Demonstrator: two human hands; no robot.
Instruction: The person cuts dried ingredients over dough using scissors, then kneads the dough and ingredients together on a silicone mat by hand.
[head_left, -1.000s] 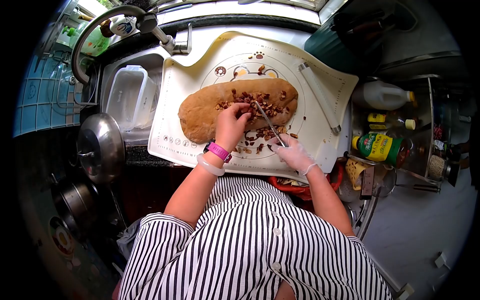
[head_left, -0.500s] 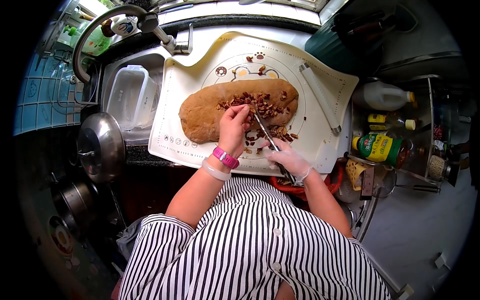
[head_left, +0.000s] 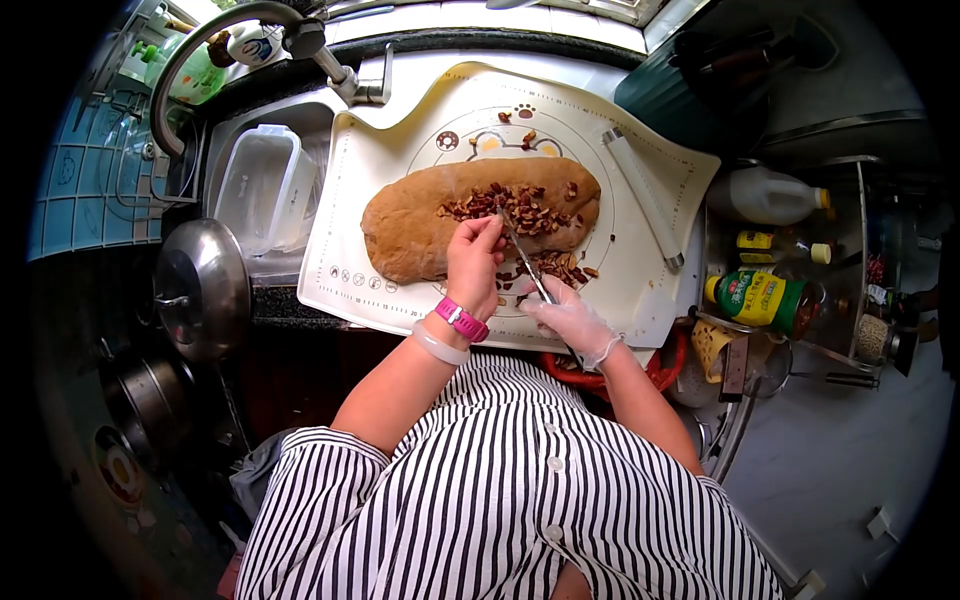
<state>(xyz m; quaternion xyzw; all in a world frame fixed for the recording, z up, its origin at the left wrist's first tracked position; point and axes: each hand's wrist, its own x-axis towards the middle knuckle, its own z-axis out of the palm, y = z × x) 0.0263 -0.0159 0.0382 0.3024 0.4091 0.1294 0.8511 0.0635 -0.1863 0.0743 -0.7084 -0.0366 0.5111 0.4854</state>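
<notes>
A long brown slab of dough (head_left: 415, 225) lies on a cream silicone mat (head_left: 345, 180). Chopped reddish-brown nut or dried-fruit pieces (head_left: 520, 205) are heaped on its right half, and more pieces (head_left: 565, 268) spill onto the mat below. My left hand (head_left: 474, 262), bare and wearing a pink wristband, pinches a small dark piece, mostly hidden by the fingertips, over the heap. In a clear plastic glove, my right hand (head_left: 568, 318) grips scissors (head_left: 530, 265). Their blades point up-left, with the tips beside my left fingertips. The scissors' handles are mostly covered by the hand.
A white bar (head_left: 645, 200) lies along the mat's right side. At left, a clear plastic tub (head_left: 262, 190) stands in the sink under a curved faucet (head_left: 165, 90). A metal lid (head_left: 200, 290) is below it. Bottles (head_left: 765, 298) fill a rack at right. A red container (head_left: 665, 370) sits beneath my right wrist.
The scissors' handles have moved slightly, with less of them showing below my right hand. My left hand still pinches at the blade tips, and the camera view has shifted a little.
</notes>
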